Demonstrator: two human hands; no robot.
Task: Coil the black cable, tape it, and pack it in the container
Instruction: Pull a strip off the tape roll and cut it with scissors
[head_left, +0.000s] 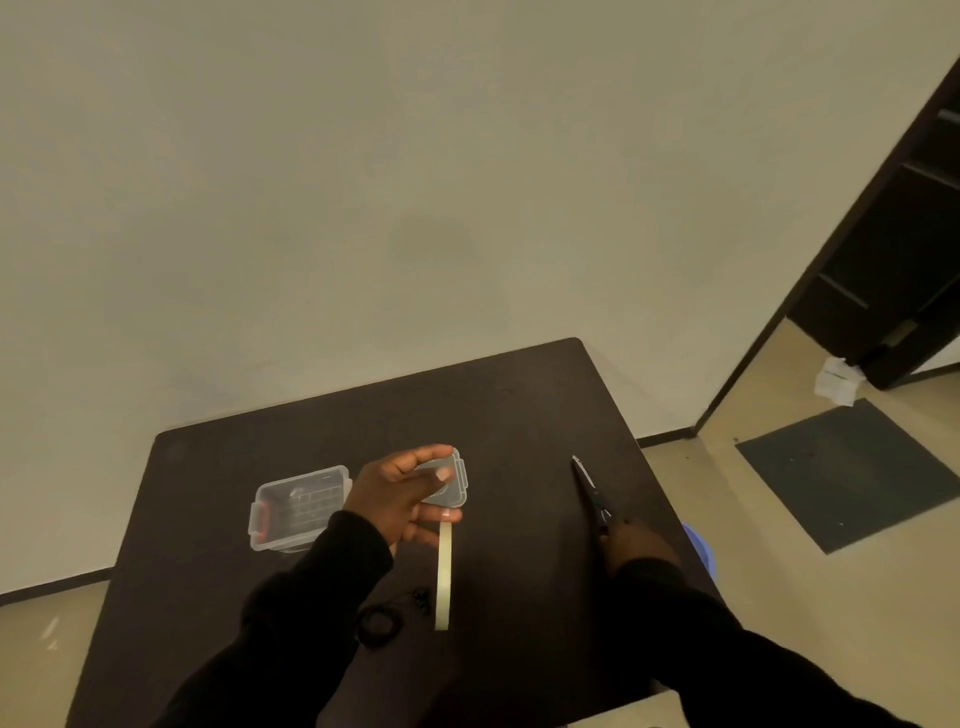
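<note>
The black cable (382, 621) lies coiled on the dark table (519, 415), near its front, with its plug ends beside it. My left hand (402, 499) is raised above the table and pinches the top end of a pale strip of tape (444, 574) that hangs straight down beside the coil. My right hand (639, 545) rests on the table at the right and grips the handles of the scissors (589, 486), blades pointing away. The clear container (296, 506) stands open at the left. Its lid (452, 483) lies behind my left hand's fingers.
The table's right edge runs close to my right hand, with a blue object (698, 545) on the floor just past it. A dark mat (847, 473) and an open dark door (898, 234) are at the right. A pale wall stands behind the table.
</note>
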